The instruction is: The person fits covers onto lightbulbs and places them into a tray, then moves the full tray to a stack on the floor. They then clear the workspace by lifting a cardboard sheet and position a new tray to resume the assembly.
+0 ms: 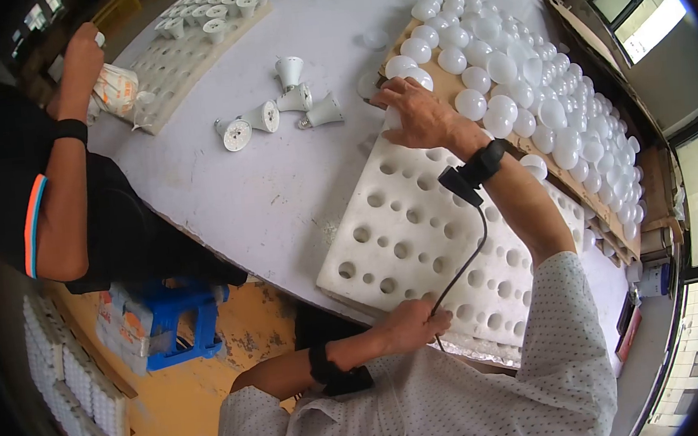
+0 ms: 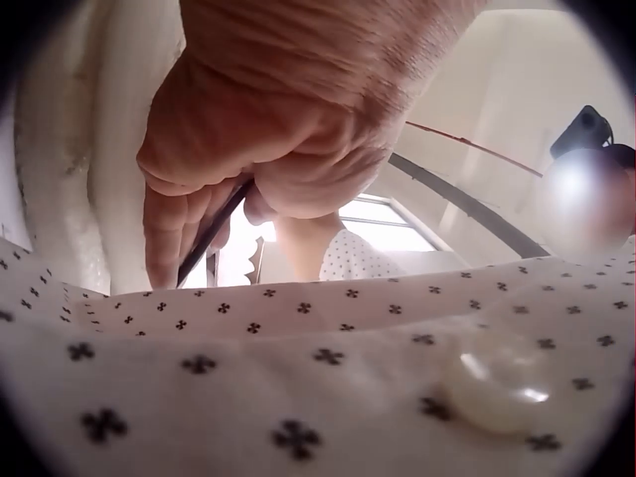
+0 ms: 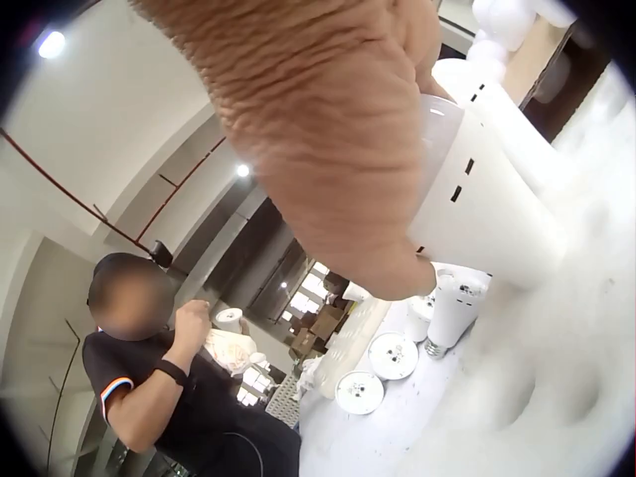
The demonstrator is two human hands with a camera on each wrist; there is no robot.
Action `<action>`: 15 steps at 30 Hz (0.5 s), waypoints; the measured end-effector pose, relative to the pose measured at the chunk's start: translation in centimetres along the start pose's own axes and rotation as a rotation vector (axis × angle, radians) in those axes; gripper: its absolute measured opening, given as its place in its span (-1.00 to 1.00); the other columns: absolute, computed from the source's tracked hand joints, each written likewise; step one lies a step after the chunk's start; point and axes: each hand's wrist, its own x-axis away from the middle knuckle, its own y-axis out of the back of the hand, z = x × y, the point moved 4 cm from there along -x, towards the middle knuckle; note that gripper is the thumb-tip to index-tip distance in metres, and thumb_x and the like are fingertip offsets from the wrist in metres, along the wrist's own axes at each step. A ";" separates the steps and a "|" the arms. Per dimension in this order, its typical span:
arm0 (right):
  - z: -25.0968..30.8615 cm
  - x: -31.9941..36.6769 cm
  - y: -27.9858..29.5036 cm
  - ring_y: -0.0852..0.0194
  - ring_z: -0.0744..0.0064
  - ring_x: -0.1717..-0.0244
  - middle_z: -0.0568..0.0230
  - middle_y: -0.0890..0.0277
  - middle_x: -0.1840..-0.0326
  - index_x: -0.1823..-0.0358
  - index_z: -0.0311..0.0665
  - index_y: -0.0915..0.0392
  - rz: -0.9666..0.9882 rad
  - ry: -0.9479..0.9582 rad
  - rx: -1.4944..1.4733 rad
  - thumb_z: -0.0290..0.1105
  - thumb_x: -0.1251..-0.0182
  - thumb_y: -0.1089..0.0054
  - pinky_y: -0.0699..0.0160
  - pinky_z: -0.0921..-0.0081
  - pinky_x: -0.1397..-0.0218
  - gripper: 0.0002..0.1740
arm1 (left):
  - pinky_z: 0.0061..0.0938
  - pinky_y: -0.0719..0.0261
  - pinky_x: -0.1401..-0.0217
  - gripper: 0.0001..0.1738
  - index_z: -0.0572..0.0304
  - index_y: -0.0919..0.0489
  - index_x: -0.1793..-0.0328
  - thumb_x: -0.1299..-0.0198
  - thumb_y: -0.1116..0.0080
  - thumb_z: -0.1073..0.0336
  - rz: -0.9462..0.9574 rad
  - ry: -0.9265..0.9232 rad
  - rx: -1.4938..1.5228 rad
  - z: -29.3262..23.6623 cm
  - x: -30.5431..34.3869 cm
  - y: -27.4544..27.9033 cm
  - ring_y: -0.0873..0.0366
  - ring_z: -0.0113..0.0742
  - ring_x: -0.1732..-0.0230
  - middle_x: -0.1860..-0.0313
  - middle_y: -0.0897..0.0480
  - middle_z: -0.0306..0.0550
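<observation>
My right hand (image 1: 421, 114) is at the far left corner of a white foam board (image 1: 375, 178) with rows of round holes. In the right wrist view, its thumb and fingers grip a light bulb (image 3: 487, 209), a white slotted body with a translucent dome. The bulb's lower end meets the foam, and a second white bulb body (image 3: 509, 111) stands behind it. Down at the board's near edge is my left hand (image 1: 412, 326). A black cable (image 2: 214, 236) runs between its thumb and fingers, leading up to the right wrist's camera.
Many white bulb domes (image 1: 551, 113) crowd a cardboard sheet on the right. Several dome-less bulb bodies (image 1: 263, 117) lie mid-table. Another foam board (image 1: 178, 63) holds bulb bodies at back left. A person in black (image 1: 55, 177) sits left, near a blue stool (image 1: 179, 320).
</observation>
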 end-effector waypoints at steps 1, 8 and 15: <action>0.2 0.3 0.7 -0.33 0.05 -0.04 0.09 -0.38 0.02 0.03 -0.25 -0.44 -0.004 -0.002 0.003 -0.32 0.13 -0.31 -0.35 0.25 -0.14 -0.47 | -0.54 -0.59 0.21 -0.64 0.44 -0.50 0.23 -0.30 0.04 0.17 0.037 0.019 -0.140 -0.2 0.4 0.5 -0.57 -0.41 0.33 0.31 -0.61 -0.03; -4.8 10.5 5.4 -0.52 0.22 0.24 0.22 -0.47 0.32 0.15 -0.20 -0.48 -0.201 -0.558 0.269 -0.22 -0.07 -0.23 -0.49 0.32 0.24 -0.66 | -0.52 -0.63 0.24 -0.70 0.40 -0.52 0.08 -0.14 -0.19 0.32 -0.262 -0.204 -0.238 -2.9 6.5 6.1 -0.64 -0.22 0.14 0.18 -0.64 0.14; -5.1 13.4 2.3 -0.49 0.08 0.13 0.08 -0.37 0.01 -0.09 -0.19 -0.36 0.050 -0.697 0.311 -0.11 -0.04 -0.26 -0.48 0.22 0.13 -0.41 | -0.22 -0.44 -0.12 -0.48 0.46 -0.35 -0.10 0.01 -0.21 0.43 -1.075 -0.301 -0.828 -6.5 -0.9 23.4 -0.46 0.17 -0.07 -0.09 -0.46 0.32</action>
